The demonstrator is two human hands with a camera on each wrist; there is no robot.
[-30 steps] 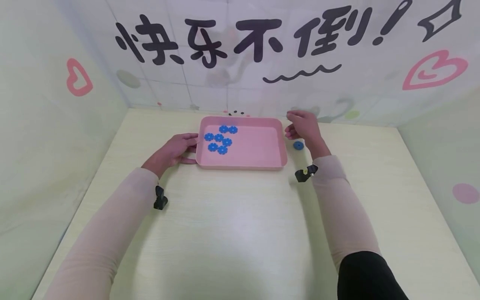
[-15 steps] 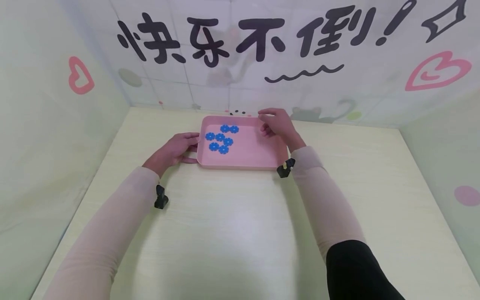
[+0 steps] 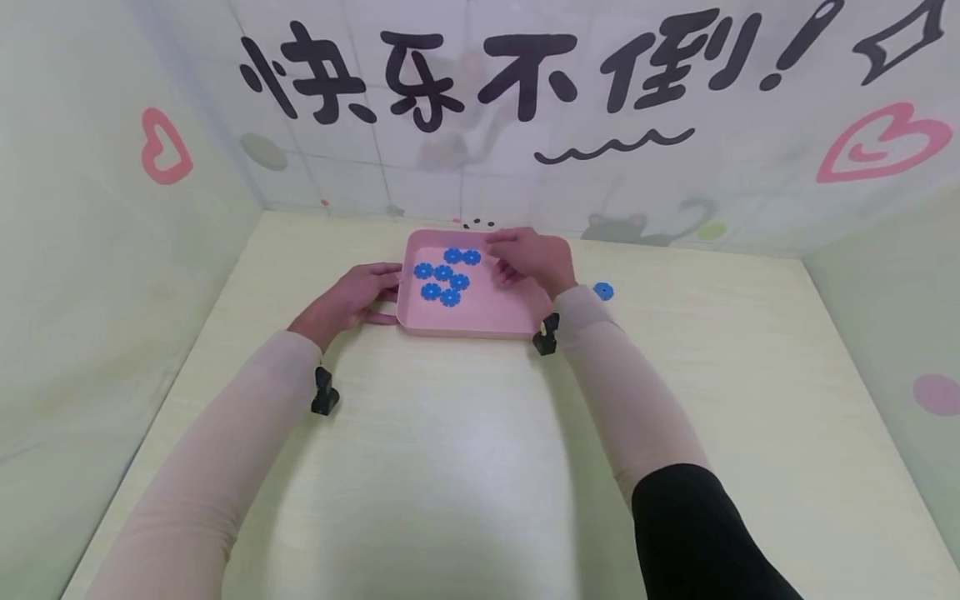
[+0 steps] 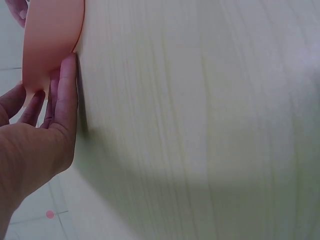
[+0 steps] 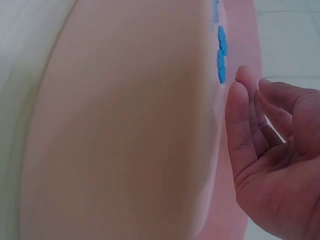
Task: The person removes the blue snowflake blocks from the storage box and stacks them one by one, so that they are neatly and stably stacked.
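My left hand (image 3: pixel 358 293) holds the left end of a pink tray (image 3: pixel 480 321), its fingertips against the end wall. Close up in the left wrist view, one finger (image 4: pixel 67 90) reaches along the tray's lower edge. Several blue flower-shaped discs (image 3: pixel 443 272) lie flat in the tray's left half. My right hand (image 3: pixel 534 260) hovers over the right half, right of the discs, fingers loosely bent. Between its thumb and fingertips in the right wrist view (image 5: pixel 280 145) I see no object. One more blue disc (image 3: pixel 603 291) lies on the table right of the tray, beyond my right wrist.
The pale wooden table (image 3: pixel 450 450) extends in front of the tray. Behind it stands a white printed backdrop (image 3: pixel 420 179), close to the tray's far rim. Side panels flank the table. Small black wrist cameras (image 3: pixel 324 392) hang from both cuffs.
My right hand has moved left from beside the tray to over its right half. The lone disc was hidden by the arm midway and shows again. My left hand stays on the tray.
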